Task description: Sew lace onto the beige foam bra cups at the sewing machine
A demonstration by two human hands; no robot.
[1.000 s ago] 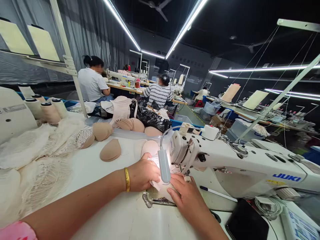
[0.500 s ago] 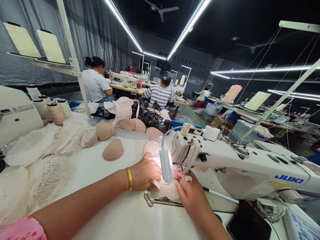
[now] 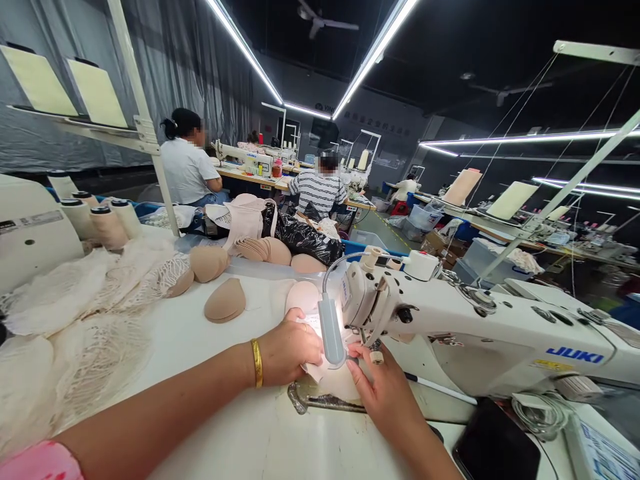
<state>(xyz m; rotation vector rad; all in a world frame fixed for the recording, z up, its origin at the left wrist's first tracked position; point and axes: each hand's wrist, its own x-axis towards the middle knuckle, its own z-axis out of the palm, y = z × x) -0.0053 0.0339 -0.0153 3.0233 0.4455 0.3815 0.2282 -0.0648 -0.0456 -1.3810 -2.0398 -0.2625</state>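
Note:
My left hand [image 3: 291,348], with a gold bracelet at the wrist, is closed on a pale pink bra cup [image 3: 336,385] on the bed of the sewing machine [image 3: 480,327]. The thumb and forefinger of my right hand [image 3: 381,381] are closed at the cup's right edge, close to the needle area. A grey work lamp [image 3: 331,332] on a bent neck shines there and hides the stitching point and some fingertips. Just behind my left hand lies another pale pink cup [image 3: 302,297].
Beige cups [image 3: 225,300] and cream lace pieces [image 3: 95,333] lie on the left of the table. Thread cones [image 3: 109,227] stand farther left. At the right are a black phone [image 3: 495,440] and a coiled cable [image 3: 539,415]. Two seated people work beyond a black plastic bag [image 3: 305,233].
The view has shifted very slightly. Both hands keep nearly the same place and hold on the cup by the machine.

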